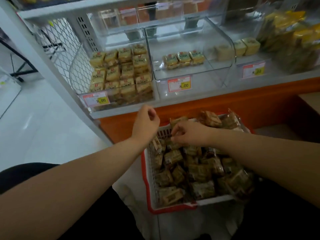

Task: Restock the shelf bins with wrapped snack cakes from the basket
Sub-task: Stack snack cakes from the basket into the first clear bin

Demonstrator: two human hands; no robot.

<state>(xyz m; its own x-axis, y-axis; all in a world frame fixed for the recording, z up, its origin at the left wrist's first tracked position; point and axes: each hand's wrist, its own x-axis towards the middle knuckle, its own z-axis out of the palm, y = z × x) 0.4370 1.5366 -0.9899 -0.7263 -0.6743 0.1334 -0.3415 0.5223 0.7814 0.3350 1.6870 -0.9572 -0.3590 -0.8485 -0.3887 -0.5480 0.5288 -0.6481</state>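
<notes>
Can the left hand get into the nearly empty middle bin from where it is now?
Probably yes. The left hand holds nothing and hovers just below the shelf edge; the middle bin looks open on top, with nothing between them.

Views: I have one, the head camera, wide-angle.
Direction: it looks forward and down, past both forearms.
Near field: the basket (147, 181) sits close below the lens.
Far field: the shelf (216, 97) with its clear bins (190, 78) fills the top, curved by the lens.
</notes>
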